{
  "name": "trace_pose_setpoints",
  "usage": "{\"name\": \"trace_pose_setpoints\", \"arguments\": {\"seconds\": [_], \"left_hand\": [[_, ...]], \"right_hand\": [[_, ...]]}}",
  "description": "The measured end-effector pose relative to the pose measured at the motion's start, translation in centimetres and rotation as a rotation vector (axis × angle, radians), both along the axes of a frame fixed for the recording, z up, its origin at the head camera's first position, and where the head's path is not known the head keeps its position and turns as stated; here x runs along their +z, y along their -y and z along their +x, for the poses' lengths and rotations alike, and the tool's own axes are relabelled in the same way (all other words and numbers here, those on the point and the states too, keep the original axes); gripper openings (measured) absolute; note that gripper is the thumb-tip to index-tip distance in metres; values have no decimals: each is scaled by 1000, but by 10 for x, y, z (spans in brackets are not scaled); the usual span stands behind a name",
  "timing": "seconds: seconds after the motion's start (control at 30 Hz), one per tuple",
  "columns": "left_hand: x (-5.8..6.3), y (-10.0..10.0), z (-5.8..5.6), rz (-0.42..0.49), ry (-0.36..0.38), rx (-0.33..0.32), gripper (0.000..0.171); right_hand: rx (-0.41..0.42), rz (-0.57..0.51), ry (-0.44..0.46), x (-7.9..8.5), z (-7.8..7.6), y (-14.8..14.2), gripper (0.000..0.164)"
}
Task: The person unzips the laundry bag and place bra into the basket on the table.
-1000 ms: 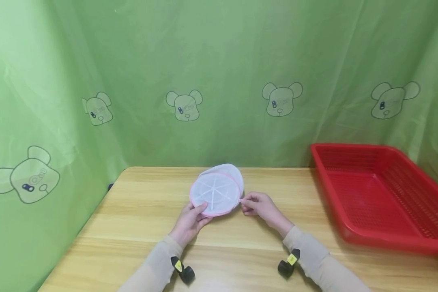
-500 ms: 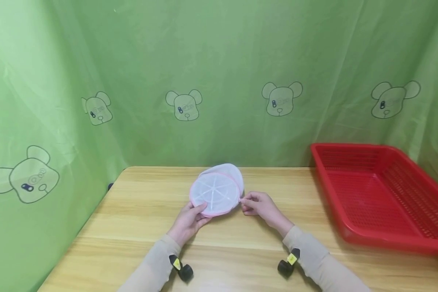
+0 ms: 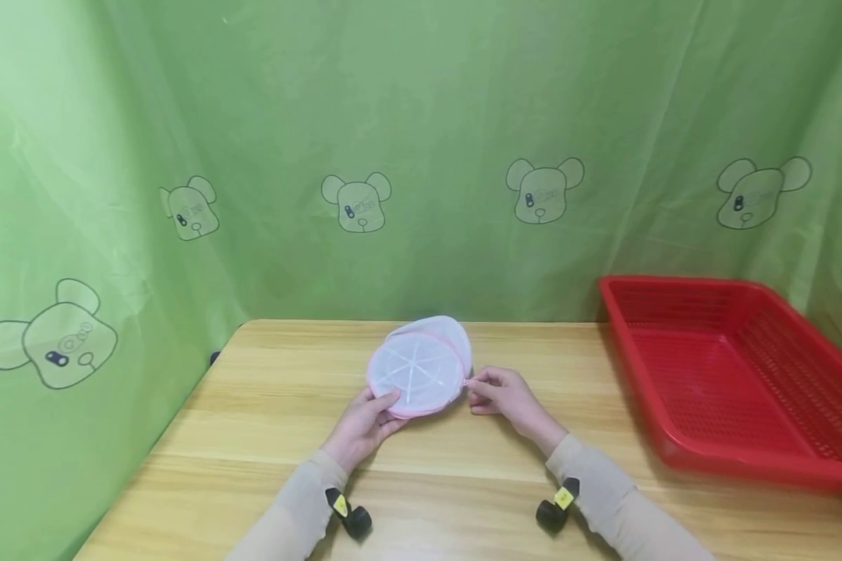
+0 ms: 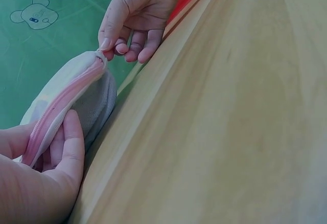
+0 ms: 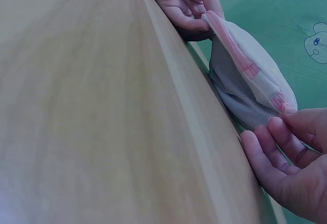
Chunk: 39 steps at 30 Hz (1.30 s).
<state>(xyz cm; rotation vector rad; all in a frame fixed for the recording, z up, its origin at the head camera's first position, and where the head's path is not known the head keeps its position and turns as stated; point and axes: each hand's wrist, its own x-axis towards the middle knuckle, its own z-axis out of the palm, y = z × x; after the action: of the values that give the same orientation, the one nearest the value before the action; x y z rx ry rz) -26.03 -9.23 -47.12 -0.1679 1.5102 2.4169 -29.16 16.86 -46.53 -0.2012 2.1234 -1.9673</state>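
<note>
A round white mesh laundry bag (image 3: 412,372) with a pink zipper round its rim is held tilted over the middle of the table. White lines cross on its top like spokes, and a second pale round part shows behind it. My left hand (image 3: 362,427) grips its near left edge, thumb on top and fingers underneath. At the right edge, my right hand (image 3: 508,399) pinches the zipper's end between thumb and forefinger. Both wrist views show the pink zipper (image 4: 64,98) along the side and the bag's greyish mesh body (image 5: 232,86) below it. The bag's inside is hidden.
A large red plastic basket (image 3: 649,389) with slotted walls stands at the right of the wooden table (image 3: 252,436). Green curtains (image 3: 435,257) printed with bear faces hang behind and along both sides. Each sleeve carries a small black wrist camera (image 3: 356,520).
</note>
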Motion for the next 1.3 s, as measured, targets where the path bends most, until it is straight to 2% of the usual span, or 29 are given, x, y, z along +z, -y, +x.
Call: {"name": "trace_pose_setpoints", "arguments": {"seconds": [0.4, 0.7, 1.0, 1.3], "left_hand": [[-1, 1, -1, -22, 0, -19, 51], [1, 2, 1, -20, 7, -40, 52], [2, 4, 2, 11, -11, -79, 55], [1, 4, 0, -6, -13, -96, 58]], "right_hand": [[-35, -8, -3, -1, -3, -5, 27], [-32, -10, 4, 1, -2, -5, 29], [2, 32, -4, 1, -2, -6, 27], [45, 88, -41, 5, 2, -3, 24]]}}
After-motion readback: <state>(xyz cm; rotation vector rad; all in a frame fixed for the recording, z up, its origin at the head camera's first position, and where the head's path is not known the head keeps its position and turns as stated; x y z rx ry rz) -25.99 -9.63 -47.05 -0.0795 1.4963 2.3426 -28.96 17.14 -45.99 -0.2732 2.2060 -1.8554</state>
